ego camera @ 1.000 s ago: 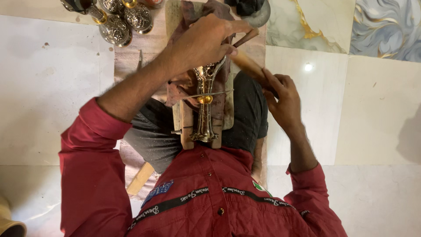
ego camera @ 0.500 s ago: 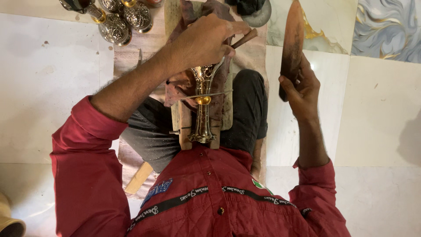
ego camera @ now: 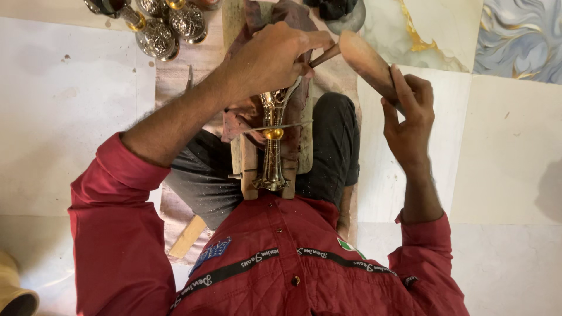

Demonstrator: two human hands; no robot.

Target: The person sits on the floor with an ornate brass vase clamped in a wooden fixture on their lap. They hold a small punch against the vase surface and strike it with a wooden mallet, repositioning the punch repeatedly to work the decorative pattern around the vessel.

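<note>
A brass stem-shaped piece lies along a wooden block on my lap, held down by a thin wire across its golden knob. My left hand is closed around a slim punch whose tip is hidden at the brass piece's upper end. My right hand grips a wooden mallet, its rounded head next to the punch's brown outer end. A reddish cloth lies under the work.
Several embossed silver-and-gold metal pieces stand at the top left. A dark round object sits at the top edge. A wooden stick lies by my left leg, a tan vessel at the bottom left. Pale floor tiles surround me.
My right hand raised the mallet upright away from the punch, then swung it back down to the punch's end. The left hand stayed on the punch.
</note>
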